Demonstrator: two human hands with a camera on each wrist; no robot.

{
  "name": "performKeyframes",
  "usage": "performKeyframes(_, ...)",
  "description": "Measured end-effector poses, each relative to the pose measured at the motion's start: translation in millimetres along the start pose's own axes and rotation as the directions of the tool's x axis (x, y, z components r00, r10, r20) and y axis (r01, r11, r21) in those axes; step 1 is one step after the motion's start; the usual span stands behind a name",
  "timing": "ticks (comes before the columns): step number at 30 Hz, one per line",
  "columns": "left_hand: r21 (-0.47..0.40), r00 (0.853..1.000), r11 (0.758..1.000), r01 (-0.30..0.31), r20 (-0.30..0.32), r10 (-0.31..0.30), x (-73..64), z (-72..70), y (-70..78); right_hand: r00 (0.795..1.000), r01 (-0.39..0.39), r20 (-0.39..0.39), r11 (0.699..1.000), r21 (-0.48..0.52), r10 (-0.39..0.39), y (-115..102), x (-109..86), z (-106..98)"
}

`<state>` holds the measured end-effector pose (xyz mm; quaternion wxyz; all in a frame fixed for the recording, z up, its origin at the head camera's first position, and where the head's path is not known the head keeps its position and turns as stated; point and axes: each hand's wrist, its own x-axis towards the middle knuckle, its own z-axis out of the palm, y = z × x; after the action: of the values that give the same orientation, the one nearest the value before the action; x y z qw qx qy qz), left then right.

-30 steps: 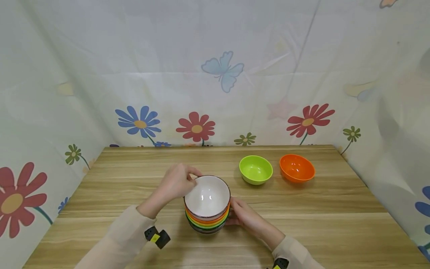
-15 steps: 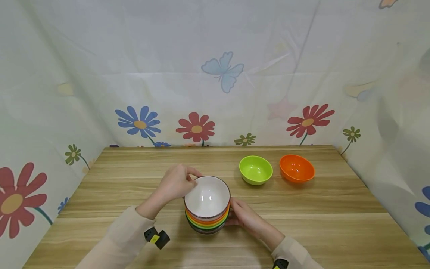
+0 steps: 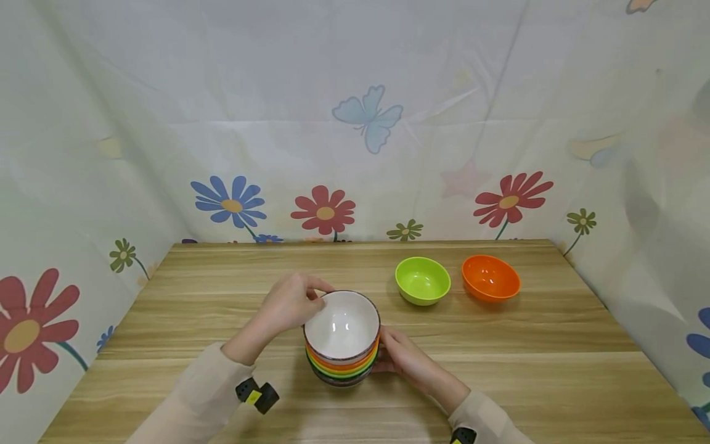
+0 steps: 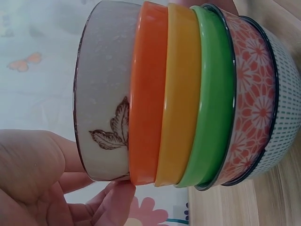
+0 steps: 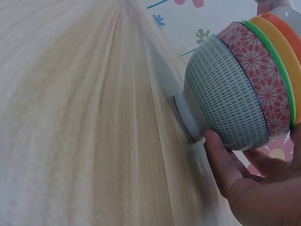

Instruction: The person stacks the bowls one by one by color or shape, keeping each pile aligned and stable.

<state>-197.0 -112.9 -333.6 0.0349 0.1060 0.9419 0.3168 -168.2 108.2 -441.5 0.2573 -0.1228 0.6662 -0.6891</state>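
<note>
In front of me stands a stack of nested bowls. On top is a white bowl (image 3: 345, 324) with a dark rim and a brown leaf print (image 4: 113, 129). Below it come an orange bowl (image 4: 149, 94), a yellow bowl (image 4: 181, 94), a green bowl (image 4: 216, 103), a red flower-patterned bowl (image 4: 254, 94) and, lowest, a bowl with blue-green dashes (image 5: 223, 94). My left hand (image 3: 291, 302) pinches the top bowl's rim at the left. At the right, low down, my right hand (image 3: 410, 361) holds the stack, one digit at the lowest bowl's foot.
A lime green bowl (image 3: 423, 281) and an orange bowl (image 3: 490, 279) sit side by side, upright, toward the back right of the wooden table (image 3: 222, 277). Behind the table hangs a flower-printed cloth (image 3: 277, 123).
</note>
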Motion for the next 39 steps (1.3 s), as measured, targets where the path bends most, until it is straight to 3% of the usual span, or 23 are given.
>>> performKeyframes(10,-0.065,1.000,0.998,0.001,-0.007,-0.001,-4.3,-1.8,-5.9,1.000,-0.003,0.001,1.000,-0.008,0.003,-1.7,-0.4,0.7)
performKeyframes(25,-0.177,0.995,0.984,-0.027,-0.096,0.010,-5.4,-0.4,-27.4,1.000,0.007,0.014,1.000,-0.010,-0.007,-2.8,-1.0,0.1)
performKeyframes(32,-0.260,0.997,0.965,0.019,-0.062,-0.037,-8.0,2.6,-37.6,1.000,0.005,0.010,1.000,-0.009,-0.005,-3.1,-1.2,0.7)
performKeyframes(39,-0.375,0.996,0.923,0.084,0.024,-0.081,-11.6,8.0,-45.1,1.000,0.005,0.008,1.000,-0.001,-0.005,-3.6,-1.8,0.6)
